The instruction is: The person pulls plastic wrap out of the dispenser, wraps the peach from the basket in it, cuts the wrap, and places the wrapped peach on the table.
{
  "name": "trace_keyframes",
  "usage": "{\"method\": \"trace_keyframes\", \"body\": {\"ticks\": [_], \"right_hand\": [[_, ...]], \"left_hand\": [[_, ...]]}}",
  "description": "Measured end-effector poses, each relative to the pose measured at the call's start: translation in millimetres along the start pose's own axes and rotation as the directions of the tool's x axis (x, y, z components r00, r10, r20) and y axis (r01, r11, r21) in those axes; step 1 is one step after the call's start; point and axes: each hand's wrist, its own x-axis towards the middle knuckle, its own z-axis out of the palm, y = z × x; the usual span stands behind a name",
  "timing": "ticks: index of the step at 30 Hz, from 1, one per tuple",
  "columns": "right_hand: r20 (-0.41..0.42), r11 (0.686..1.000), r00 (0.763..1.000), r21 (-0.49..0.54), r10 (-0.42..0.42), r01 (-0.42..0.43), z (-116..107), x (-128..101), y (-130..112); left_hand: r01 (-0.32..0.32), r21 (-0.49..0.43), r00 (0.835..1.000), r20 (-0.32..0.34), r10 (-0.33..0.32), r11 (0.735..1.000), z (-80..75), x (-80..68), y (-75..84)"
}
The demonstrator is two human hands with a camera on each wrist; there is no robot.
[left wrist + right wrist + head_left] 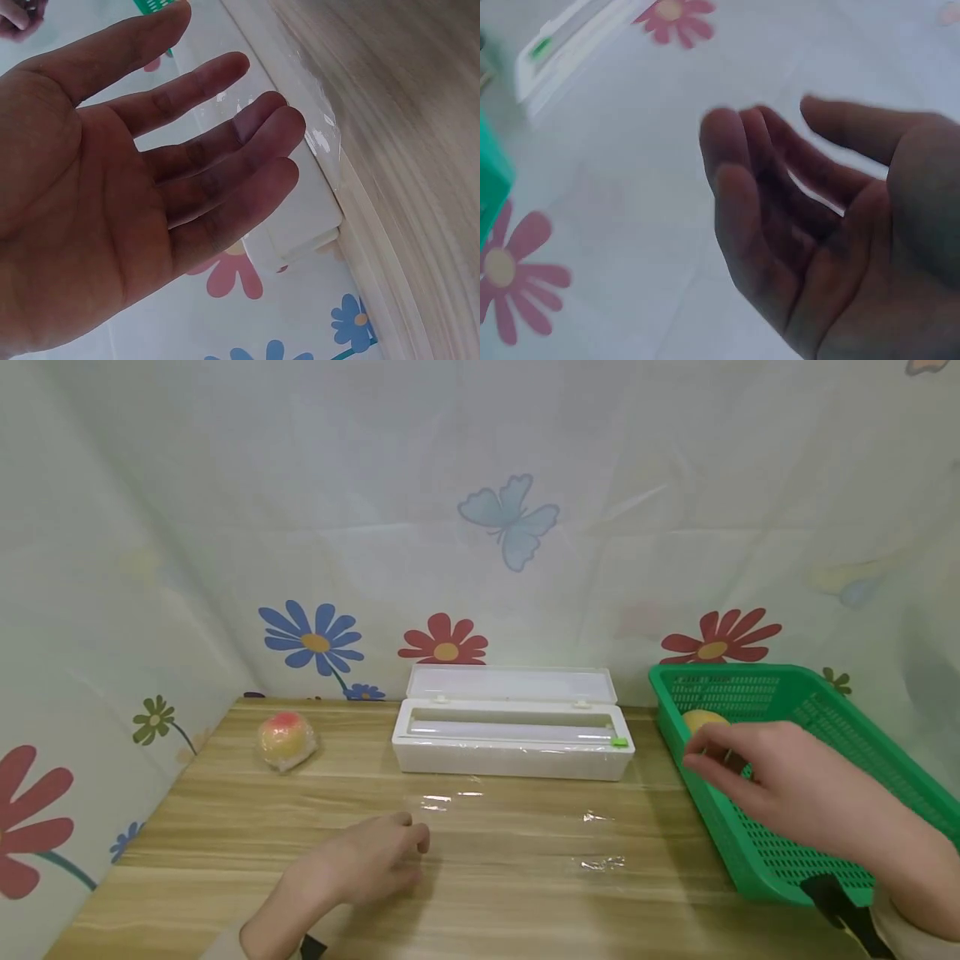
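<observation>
My left hand [367, 860] hovers over the wooden table in front of a white cling film dispenser [513, 760], its fingers loosely bent and holding nothing. The dispenser's lid stands up; a roll shows inside and a green slider [618, 742] sits at its right end. From its front, clear cling film [600, 863] spreads over the table. Above the left side of a green basket [750, 868] is my right hand [795, 785], fingers loosely curved around nothing. Partly hidden behind that hand, a yellow fruit [703, 719] lies in the basket.
On the table's far left sits a red-and-yellow peach [287, 741] wrapped in clear film. A flower-printed curtain [510, 593] closes off the back and sides. The basket takes up the table's right side, right of the dispenser.
</observation>
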Motion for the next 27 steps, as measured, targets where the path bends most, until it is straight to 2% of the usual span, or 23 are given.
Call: {"method": "trace_keyframes", "body": {"ticks": [3, 6, 9, 12, 14, 19, 22, 24, 27], "right_hand": [[0.017, 0.993, 0.993, -0.033, 0.114, -0.113, -7, 13, 22], [0.111, 0.982, 0.976, -0.048, 0.189, -0.185, -8, 27, 46], [0.239, 0.973, 0.943, -0.045, 0.231, -0.227, -4, 39, 69], [0.323, 0.966, 0.911, -0.053, 0.257, -0.253, 3, 47, 90], [0.339, 0.961, 0.900, -0.063, 0.276, -0.271, 8, 50, 103], [0.327, 0.950, 0.892, -0.081, 0.311, -0.301, 23, 57, 130], [0.352, 0.941, 0.873, -0.090, 0.337, -0.327, 33, 62, 143], [0.387, 0.929, 0.847, -0.087, 0.364, -0.360, 39, 64, 150], [0.448, 0.900, 0.792, -0.074, 0.415, -0.430, 46, 66, 159]], "left_hand": [[-0.014, 0.011, 1.000, -0.007, 0.015, 1.000, -0.3, 0.0, -0.4], [-0.017, 0.018, 1.000, -0.009, 0.017, 1.000, -0.6, -0.5, -0.2], [-0.019, 0.024, 1.000, -0.011, 0.020, 1.000, -0.8, -0.4, -0.5], [-0.015, 0.018, 1.000, -0.009, 0.015, 1.000, -1.5, -0.1, 0.0], [-0.013, 0.016, 1.000, -0.009, 0.013, 1.000, -1.8, 0.2, 0.2], [-0.019, 0.023, 1.000, -0.015, 0.019, 1.000, -2.0, 1.0, 0.5], [-0.027, 0.034, 0.999, -0.022, 0.027, 0.999, -2.0, 0.4, 1.2], [-0.030, 0.035, 0.999, -0.023, 0.031, 0.999, -1.9, 0.2, 1.3], [-0.031, 0.030, 0.999, -0.019, 0.032, 0.999, -1.5, 0.3, 1.1]]}}
